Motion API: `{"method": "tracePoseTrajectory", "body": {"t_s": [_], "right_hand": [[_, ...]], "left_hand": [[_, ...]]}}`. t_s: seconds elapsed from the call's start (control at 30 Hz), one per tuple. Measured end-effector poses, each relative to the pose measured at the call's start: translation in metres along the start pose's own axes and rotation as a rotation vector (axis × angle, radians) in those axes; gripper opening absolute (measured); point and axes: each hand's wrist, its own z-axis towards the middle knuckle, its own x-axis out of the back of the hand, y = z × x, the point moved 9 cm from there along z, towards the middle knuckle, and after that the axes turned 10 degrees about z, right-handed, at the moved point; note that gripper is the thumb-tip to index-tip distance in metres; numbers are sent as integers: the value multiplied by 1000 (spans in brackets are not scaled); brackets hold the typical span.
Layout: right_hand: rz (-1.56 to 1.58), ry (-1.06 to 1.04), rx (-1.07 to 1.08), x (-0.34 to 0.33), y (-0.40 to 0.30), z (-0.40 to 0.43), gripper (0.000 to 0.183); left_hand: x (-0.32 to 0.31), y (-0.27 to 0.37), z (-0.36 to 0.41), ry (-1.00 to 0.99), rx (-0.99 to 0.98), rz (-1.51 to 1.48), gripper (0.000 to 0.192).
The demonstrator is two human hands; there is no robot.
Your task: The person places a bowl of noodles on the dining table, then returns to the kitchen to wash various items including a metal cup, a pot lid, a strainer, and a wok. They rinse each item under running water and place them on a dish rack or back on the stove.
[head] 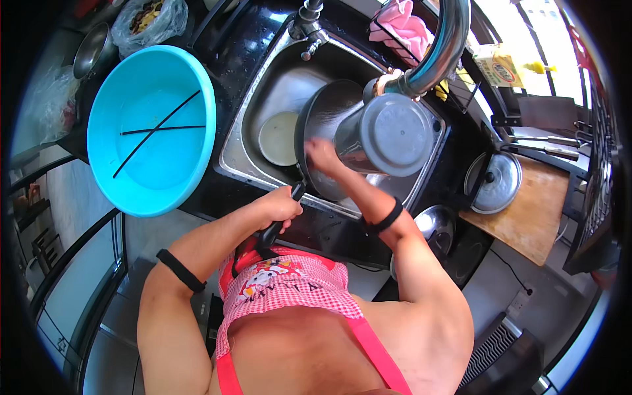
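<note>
My left hand (284,203) grips the black handle (273,231) of a dark wok (330,101). The wok sits tilted in the stainless steel sink (276,84), its handle reaching over the front rim toward my apron. Inside the wok is my right hand (322,155), fingers bent against the inner wall near the left rim. Blur hides whether it holds anything. A pale round dish (279,138) lies on the sink floor, left of the wok and partly covered by it. A metal cylinder with a grey round cap (396,134) overhangs the wok's right side.
A curved chrome pipe (447,44) and a tap (309,29) rise behind the sink. To the left, a blue plastic basin (158,180) holds two crossed black sticks (163,130). At right are a pot lid (506,185), a wooden board (543,212) and a cleaver (548,112).
</note>
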Motion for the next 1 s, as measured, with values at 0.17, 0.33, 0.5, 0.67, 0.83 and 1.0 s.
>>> {"method": "tracePoseTrajectory", "body": {"t_s": [0.17, 0.33, 0.5, 0.67, 0.83, 1.0], "right_hand": [[-259, 43, 80, 36, 19, 114, 31], [-384, -206, -14, 40, 19, 36, 30], [-140, 28, 86, 14, -10, 5, 29], [-788, 122, 87, 72, 60, 61, 28], [-630, -136, -127, 86, 111, -12, 25], [136, -468, -558, 8, 69, -80, 64]], "left_hand": [[-5, 0, 1, 53, 10, 3, 14], [-6, 1, 3, 23, -6, -41, 14], [-10, 0, 4, -57, 50, -61, 18], [-11, 9, 0, 8, 7, -27, 18], [-11, 17, -4, -7, -1, -122, 20], [-11, 33, -17, 15, -31, -31, 19]]}}
